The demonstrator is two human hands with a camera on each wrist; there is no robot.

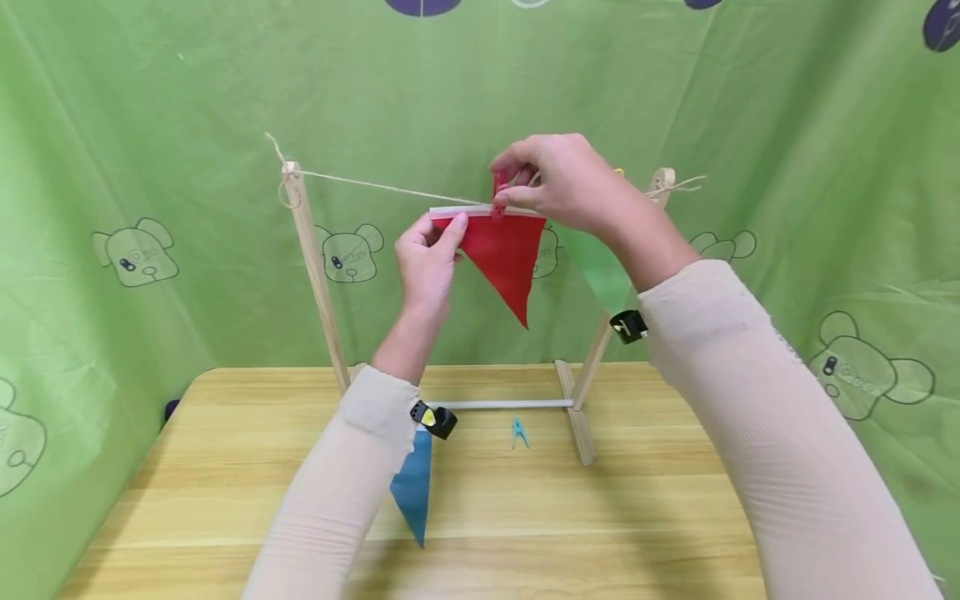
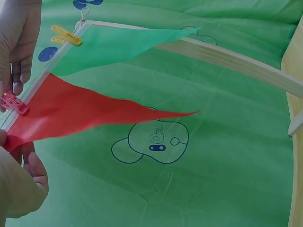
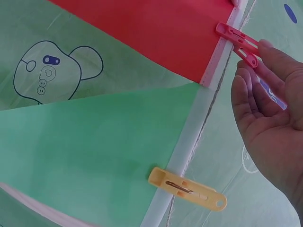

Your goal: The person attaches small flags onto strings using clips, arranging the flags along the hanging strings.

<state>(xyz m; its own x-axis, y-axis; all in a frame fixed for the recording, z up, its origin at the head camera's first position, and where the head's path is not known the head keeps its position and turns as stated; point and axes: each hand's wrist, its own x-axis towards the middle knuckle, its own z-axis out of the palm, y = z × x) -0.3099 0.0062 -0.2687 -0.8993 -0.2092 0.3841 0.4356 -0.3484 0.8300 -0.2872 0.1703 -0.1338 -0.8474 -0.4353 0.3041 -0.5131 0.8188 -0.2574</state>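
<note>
- On the string (image 1: 375,185), about midway between the left post (image 1: 313,258) and the right post (image 1: 594,362): red pennant (image 1: 504,250), tip down, white top band level with the string.
- Left hand (image 1: 427,258): pinching the band at the pennant's left end, thumb to the front, fingers behind.
- Right hand (image 1: 573,179): pinching the handles of a red clip (image 3: 234,36) between thumb and fingers; others loosely bent.
- Red clip: set across the band, slightly right of centre. String caught between its jaws or not: cannot tell.
- Just right of the red pennant: green pennant (image 3: 94,146), fastened by a yellow clip (image 3: 188,188).
- On the table (image 1: 525,508): blue clip (image 1: 517,428), lying loose; blue pennant (image 1: 414,492), partly hidden by the left wrist.
- Step in hand, as judged: fastening the red pennant. Squeeze the handles fully; push the jaws well down over band and string together. Hold the left end level and lightly taut, without dragging the string down. Match the depth of the yellow clip. Release the handles gradually; check the grip before freeing the left end. Risk noted: biting band only, with a slip to follow.
- Writing: outlined lettering on the bear print (image 1: 142,254) of the green curtain (image 1: 465,67), apparently beginning with "Q", remainder uncertain. Small print on the right sleeve (image 1: 750,400), illegible. No brand readable on clips or pennants.
</note>
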